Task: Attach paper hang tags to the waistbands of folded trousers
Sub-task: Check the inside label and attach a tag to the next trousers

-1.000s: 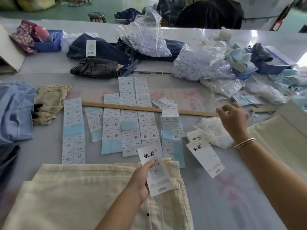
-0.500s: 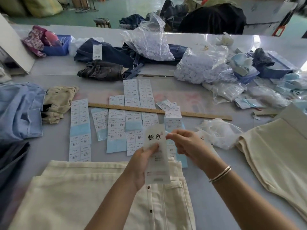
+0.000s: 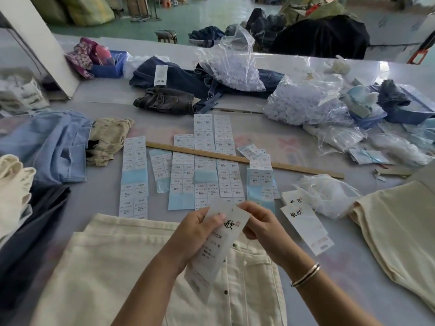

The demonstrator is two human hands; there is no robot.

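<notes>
Right now you hold one paper hang tag up in front of you with both hands. Your left hand has its grip curled round the left edge of the tag, thumb on the front. Your right hand has its grip pinched on the top right corner of the tag, with the fingers bent in. The tag is tilted, its top leaning to the right, and it has black writing near the top and small print lower down.

Under your hands lie the folded cream trousers on the counter. Their waistband end with the dark buttons is just below the tag. The tag hangs over the trousers, and you cannot tell if its bottom end touches them.

Just to the right of your right hand, two more hang tags lie flat on the counter, one partly on top of the other. Near them is a crumpled clear bag. More cream cloth sits at the far right.

Past your hands, sheets of small stickers lie in rows, and a long wooden ruler lies across them. Further back are dark jeans and plastic bags of white bits. Blue trousers lie on the left.
</notes>
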